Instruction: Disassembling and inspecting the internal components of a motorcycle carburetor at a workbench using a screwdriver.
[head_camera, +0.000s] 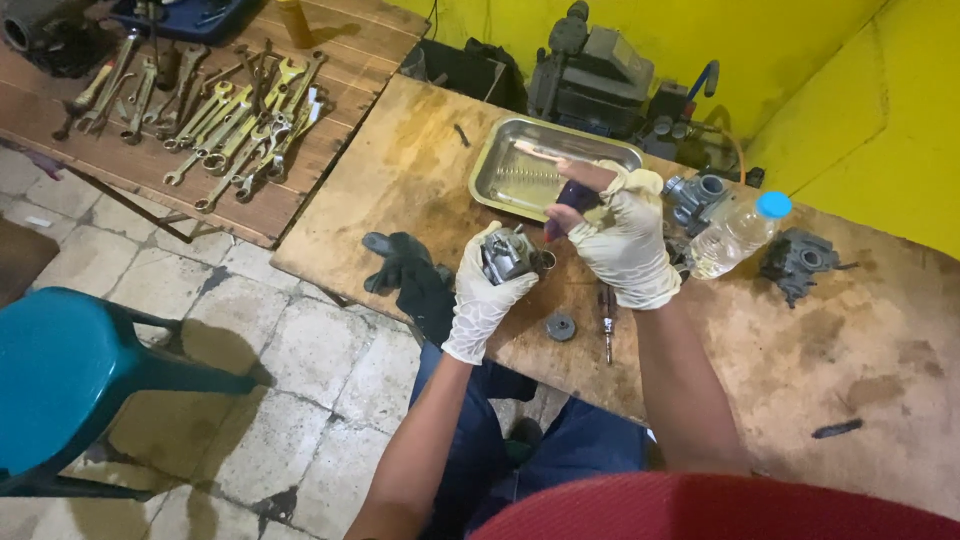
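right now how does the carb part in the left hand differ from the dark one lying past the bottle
The grey metal carburettor body is gripped off the table in the white-gloved left hand; the dark grey carburettor body lies untouched on the wooden table. The held one looks lighter and shinier, the lying one duller and darker. Both are cast metal parts with a round bore.

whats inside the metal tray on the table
The metal tray holds a brush, its handle running to the right hand. That hand and its purple-handled tool cover the tray's near right corner, so anything lying there is hidden.
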